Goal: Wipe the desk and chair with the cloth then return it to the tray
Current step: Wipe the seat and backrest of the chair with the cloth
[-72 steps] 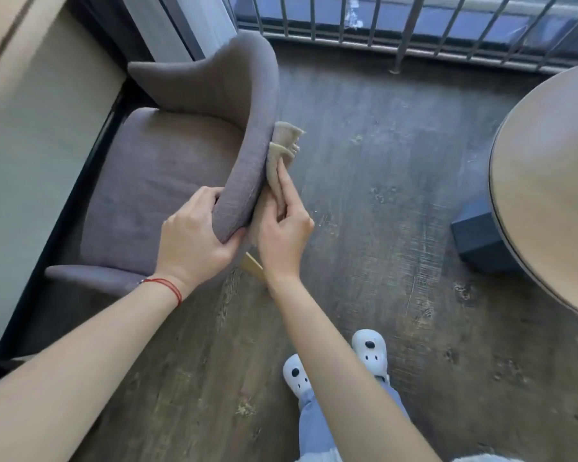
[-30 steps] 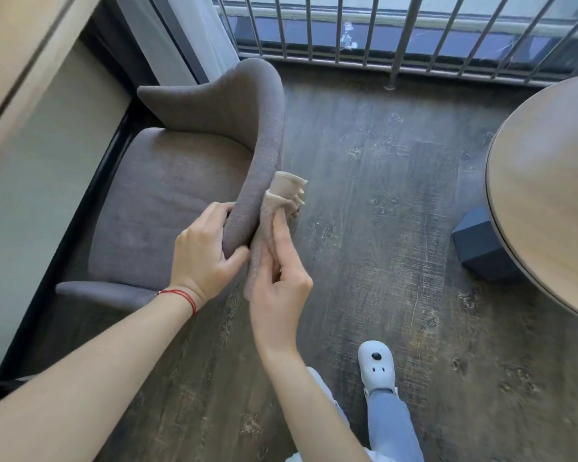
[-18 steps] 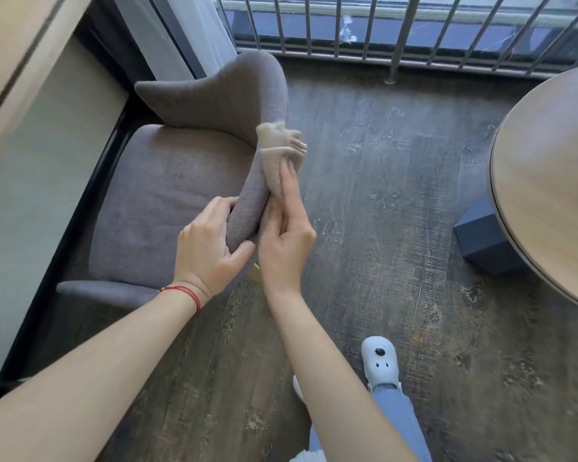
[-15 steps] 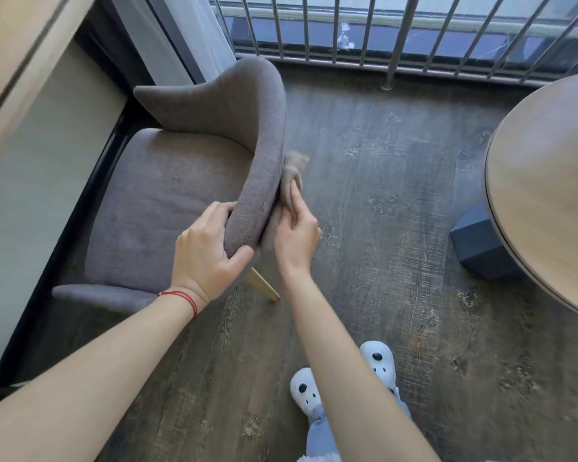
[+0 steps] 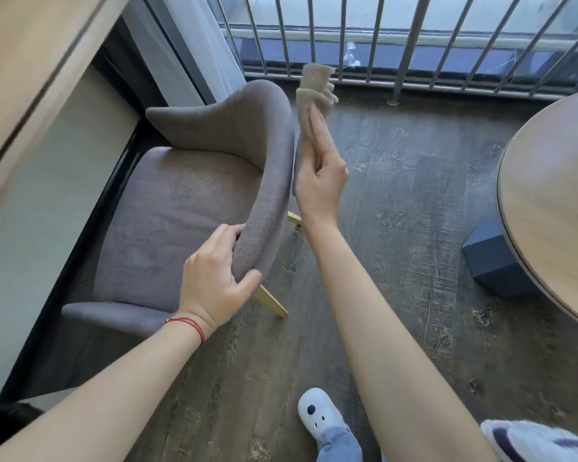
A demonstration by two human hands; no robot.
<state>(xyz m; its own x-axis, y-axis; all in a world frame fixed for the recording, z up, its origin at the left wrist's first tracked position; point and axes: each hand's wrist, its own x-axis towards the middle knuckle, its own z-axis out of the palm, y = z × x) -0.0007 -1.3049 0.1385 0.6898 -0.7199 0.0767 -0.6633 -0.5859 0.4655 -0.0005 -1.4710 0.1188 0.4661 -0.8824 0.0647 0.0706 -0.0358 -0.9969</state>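
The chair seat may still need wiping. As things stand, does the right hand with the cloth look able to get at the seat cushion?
Probably not directly: the right hand holds the cloth outside the chair's backrest, which stands between it and the seat cushion. It must go over.

The cloth (image 5: 314, 91) — beige, crumpled, bunched upward — lies against the outer back of the chair (image 5: 194, 201), a grey upholstered armchair with pale wooden legs, upright on the floor.
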